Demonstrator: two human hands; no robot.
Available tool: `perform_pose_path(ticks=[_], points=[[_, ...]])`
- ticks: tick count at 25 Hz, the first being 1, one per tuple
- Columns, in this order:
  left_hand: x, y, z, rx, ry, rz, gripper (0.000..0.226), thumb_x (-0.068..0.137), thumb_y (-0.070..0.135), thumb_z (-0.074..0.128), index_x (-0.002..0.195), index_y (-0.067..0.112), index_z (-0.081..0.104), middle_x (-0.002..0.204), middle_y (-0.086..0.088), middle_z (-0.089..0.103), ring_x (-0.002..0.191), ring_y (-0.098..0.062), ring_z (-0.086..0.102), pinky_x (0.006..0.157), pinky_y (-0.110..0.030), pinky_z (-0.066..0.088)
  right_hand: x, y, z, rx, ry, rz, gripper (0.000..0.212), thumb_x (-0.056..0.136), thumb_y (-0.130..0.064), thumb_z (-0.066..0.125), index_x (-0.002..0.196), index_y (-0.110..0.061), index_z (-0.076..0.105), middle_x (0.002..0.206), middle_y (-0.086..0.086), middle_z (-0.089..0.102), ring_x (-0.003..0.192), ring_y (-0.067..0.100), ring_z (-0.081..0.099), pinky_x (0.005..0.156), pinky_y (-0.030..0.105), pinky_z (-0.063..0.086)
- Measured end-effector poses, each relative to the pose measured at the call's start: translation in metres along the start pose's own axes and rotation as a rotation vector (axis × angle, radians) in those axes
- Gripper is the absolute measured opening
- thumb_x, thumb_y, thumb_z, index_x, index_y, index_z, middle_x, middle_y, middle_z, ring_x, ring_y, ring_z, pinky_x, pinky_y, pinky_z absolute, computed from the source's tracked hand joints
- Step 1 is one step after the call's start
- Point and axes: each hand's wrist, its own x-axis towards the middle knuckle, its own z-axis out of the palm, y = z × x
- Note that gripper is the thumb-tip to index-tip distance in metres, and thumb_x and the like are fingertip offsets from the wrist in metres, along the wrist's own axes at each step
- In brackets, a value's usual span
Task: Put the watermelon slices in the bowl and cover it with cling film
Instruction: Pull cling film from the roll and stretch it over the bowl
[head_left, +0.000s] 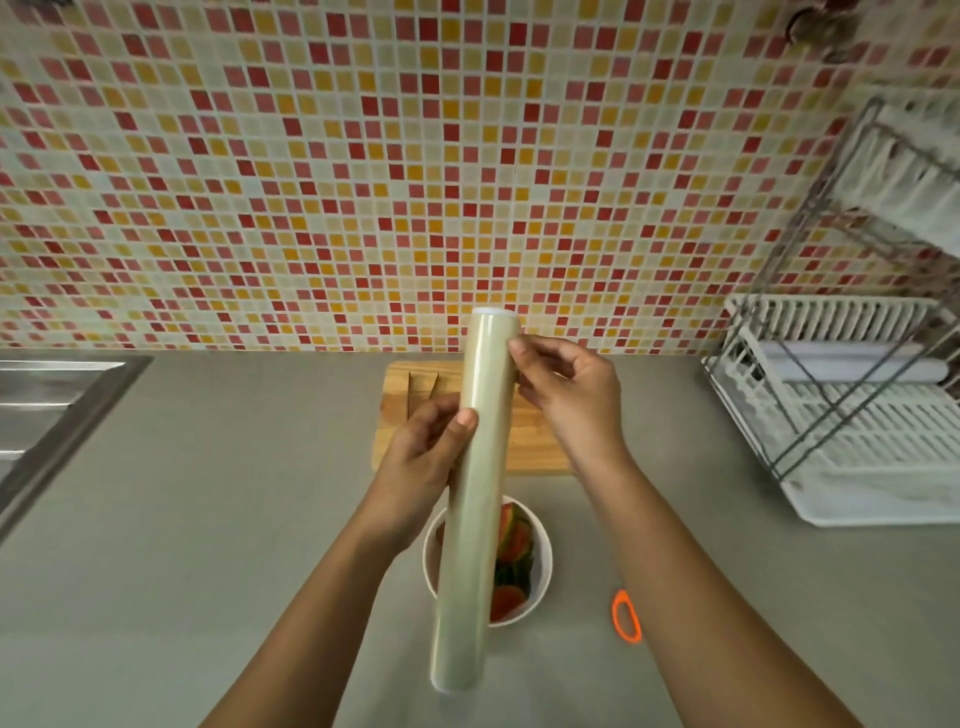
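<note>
Two hands share the cling film roll (478, 493), which is held in the air lengthwise over the bowl (543, 571). The left hand (421, 457) is wrapped round its middle with the thumb pressed on top, and the right hand (566, 395) pinches at the surface near the far end. The watermelon slices (514, 540) lie in the bowl on the counter (260, 493), uncovered. The likely trouble is the film itself. With no box or cutter on the roll, a sheet pulled off in mid-air may fold and cling to itself, or tear raggedly. A loosened left grip would drop the roll straight onto the fruit. The scissors (626, 618) lie at about four o'clock from the bowl, so cutting would mean freeing a hand while the sheet hangs loose. Whether the right fingertips have found the free edge or are only feeling for it cannot be told, since no edge shows on the glossy wrap. The roll hides the bowl's left half, so the number of slices is unclear. The right forearm covers the scissors' blades. On the cutting board (540, 441), at twelve o'clock from the bowl, dark marks beside the left hand are too indistinct to name.
</note>
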Motion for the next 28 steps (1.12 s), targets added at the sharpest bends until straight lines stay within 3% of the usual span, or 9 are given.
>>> perform_pose_path(ticks=[4, 7, 12, 16, 19, 22, 24, 26, 28], points=[[-0.006, 0.005, 0.01, 0.087, 0.06, 0.082, 0.027, 0.089, 0.048, 0.048, 0.111, 0.038, 0.06, 0.1, 0.021, 0.066, 0.097, 0.0, 0.062, 0.079, -0.015, 0.051, -0.002, 0.0, 0.004, -0.026, 0.119, -0.082, 0.005, 0.083, -0.025, 0.067, 0.084, -0.021, 0.07, 0.081, -0.002, 0.071, 0.072, 0.01, 0.069, 0.059, 0.021, 0.054], [-0.012, 0.008, 0.021, 0.186, 0.162, 0.097, 0.021, 0.096, 0.05, 0.035, 0.108, 0.059, 0.05, 0.103, 0.038, 0.058, 0.101, 0.013, 0.054, 0.077, -0.001, 0.042, -0.001, -0.003, 0.011, -0.081, 0.163, -0.122, 0.012, 0.085, -0.027, 0.065, 0.088, -0.017, 0.07, 0.078, -0.005, 0.068, 0.07, 0.01, 0.068, 0.056, 0.019, 0.054], [-0.024, 0.009, 0.035, 0.212, 0.235, 0.103, 0.027, 0.097, 0.052, 0.021, 0.103, 0.069, 0.041, 0.097, 0.044, 0.054, 0.094, 0.024, 0.049, 0.071, 0.003, 0.038, -0.002, -0.008, 0.016, -0.116, 0.098, -0.106, 0.01, 0.087, -0.026, 0.063, 0.088, -0.018, 0.068, 0.077, -0.006, 0.067, 0.07, 0.009, 0.067, 0.056, 0.022, 0.056], [-0.028, 0.004, 0.032, 0.292, 0.314, 0.148, 0.045, 0.082, 0.071, 0.035, 0.118, 0.043, 0.036, 0.099, 0.026, 0.056, 0.089, 0.02, 0.054, 0.06, -0.001, 0.044, -0.007, -0.012, 0.017, -0.096, 0.109, -0.093, 0.007, 0.089, -0.025, 0.059, 0.087, -0.021, 0.064, 0.078, -0.006, 0.066, 0.065, 0.003, 0.065, 0.053, 0.016, 0.052], [-0.026, 0.008, 0.024, 0.366, 0.381, 0.174, 0.04, 0.075, 0.079, 0.04, 0.096, 0.044, 0.039, 0.09, 0.022, 0.056, 0.084, 0.015, 0.057, 0.052, -0.003, 0.043, -0.013, -0.013, 0.015, 0.014, 0.049, -0.047, 0.01, 0.088, -0.037, 0.056, 0.091, -0.028, 0.061, 0.087, -0.008, 0.067, 0.074, 0.001, 0.066, 0.057, 0.016, 0.052], [-0.022, 0.01, 0.015, 0.397, 0.41, 0.181, 0.033, 0.076, 0.078, 0.038, 0.091, 0.049, 0.041, 0.092, 0.016, 0.058, 0.082, 0.001, 0.06, 0.058, -0.014, 0.045, -0.028, -0.001, 0.014, 0.137, -0.183, 0.117, 0.038, 0.073, -0.056, 0.06, 0.103, -0.033, 0.059, 0.103, -0.003, 0.068, 0.09, 0.012, 0.069, 0.07, 0.027, 0.058], [-0.019, 0.009, 0.009, 0.403, 0.422, 0.179, 0.031, 0.078, 0.077, 0.038, 0.091, 0.049, 0.042, 0.093, 0.015, 0.059, 0.084, -0.002, 0.06, 0.063, -0.02, 0.046, -0.037, 0.01, 0.015, 0.075, -0.245, 0.107, 0.032, 0.07, -0.051, 0.067, 0.095, -0.03, 0.065, 0.094, -0.003, 0.072, 0.089, 0.014, 0.069, 0.073, 0.027, 0.057], [-0.017, 0.008, 0.006, 0.387, 0.412, 0.155, 0.027, 0.078, 0.076, 0.039, 0.092, 0.053, 0.042, 0.093, 0.017, 0.059, 0.084, -0.001, 0.06, 0.063, -0.02, 0.047, -0.038, 0.016, 0.015, 0.022, -0.189, 0.072, 0.012, 0.078, -0.039, 0.067, 0.08, -0.027, 0.067, 0.076, -0.008, 0.072, 0.078, 0.008, 0.069, 0.069, 0.022, 0.055], [-0.016, 0.008, 0.003, 0.349, 0.391, 0.121, 0.026, 0.076, 0.077, 0.039, 0.093, 0.058, 0.043, 0.095, 0.016, 0.061, 0.084, 0.0, 0.062, 0.063, -0.02, 0.049, -0.032, 0.018, 0.013, -0.033, -0.131, 0.06, 0.009, 0.084, -0.03, 0.064, 0.076, -0.026, 0.064, 0.067, -0.009, 0.068, 0.07, 0.006, 0.067, 0.067, 0.022, 0.055]])
